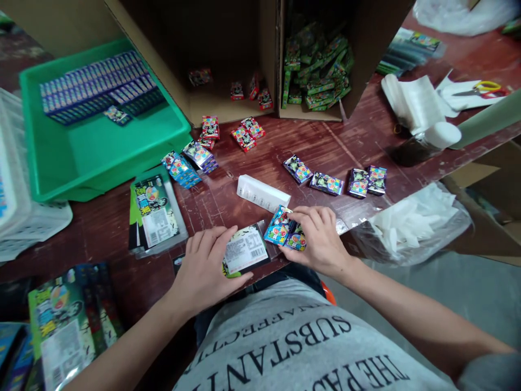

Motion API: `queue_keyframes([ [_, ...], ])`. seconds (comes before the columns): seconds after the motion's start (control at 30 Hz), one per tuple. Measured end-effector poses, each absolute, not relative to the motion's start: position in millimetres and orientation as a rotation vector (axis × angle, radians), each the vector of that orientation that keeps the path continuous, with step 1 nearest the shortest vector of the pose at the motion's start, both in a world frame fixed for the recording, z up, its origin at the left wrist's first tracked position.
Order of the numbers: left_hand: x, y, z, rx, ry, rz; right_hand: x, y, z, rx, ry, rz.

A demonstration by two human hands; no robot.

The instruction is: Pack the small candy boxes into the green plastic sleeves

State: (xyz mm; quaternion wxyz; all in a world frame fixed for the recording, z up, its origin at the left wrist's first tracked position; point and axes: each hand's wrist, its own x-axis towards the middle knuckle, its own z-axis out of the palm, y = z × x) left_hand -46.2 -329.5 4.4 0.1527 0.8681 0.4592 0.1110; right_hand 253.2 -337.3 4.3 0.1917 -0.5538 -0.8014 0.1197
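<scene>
My left hand [207, 266] grips the left end of a printed plastic pouch [246, 248] with a white barcode label, which lies flat at the table's front edge. Beside the pouch's right end, my right hand [319, 239] holds small candy-type boxes side by side; a light-blue box [278, 224] and a dark purple box [297, 239] show, and its palm side is hidden. Just behind them lies a long white paper strip [264, 193]. Several dark purple boxes [326, 183] rest farther back on the right.
A green tray [118, 168] with rows of boxes stands at left. Open cartons [232, 106] rise at the back, with red boxes [244, 138] before them. Stacked pouches [157, 212] lie left. At right are a bag of white packets [411, 222], a jar [427, 141] and scissors [480, 89].
</scene>
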Motion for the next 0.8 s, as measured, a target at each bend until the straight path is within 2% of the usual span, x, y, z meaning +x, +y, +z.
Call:
queue_keyframes([
  [0.27,-30,-338,5,2.458,1.351,0.361,232,-342,7,-1.798,-2.269,0.196],
  [0.47,-34,-342,4,2.443,1.430,0.351,245,-340,14,-1.830,-2.061,0.105],
  [0.8,-42,-343,-16,2.435,1.225,0.253,257,-343,9,-1.369,-2.548,0.493],
])
